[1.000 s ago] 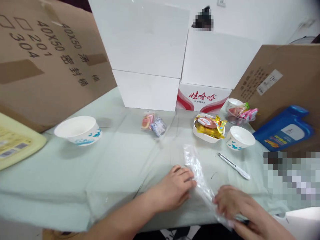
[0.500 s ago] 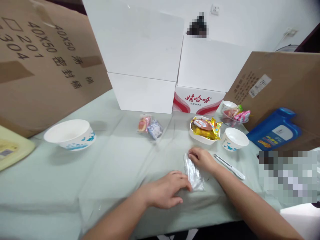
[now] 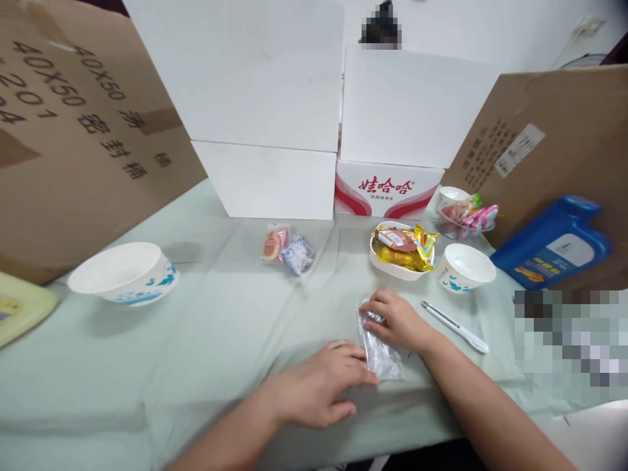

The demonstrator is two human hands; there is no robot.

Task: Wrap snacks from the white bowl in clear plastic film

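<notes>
Head view shows a clear plastic bag (image 3: 385,360) lying on the surface (image 3: 210,353). At its left edge, the left hand (image 3: 321,383) has its fingers loosely spread; the right hand (image 3: 398,322) lays bent fingers over its upper part, and I cannot tell if they grip it. Near the right wrist is 1 pen (image 3: 455,327).

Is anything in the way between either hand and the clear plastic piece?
Nothing visible: the right hand rests on the upper part of the clear plastic piece, and the left hand is at its left edge.
</notes>
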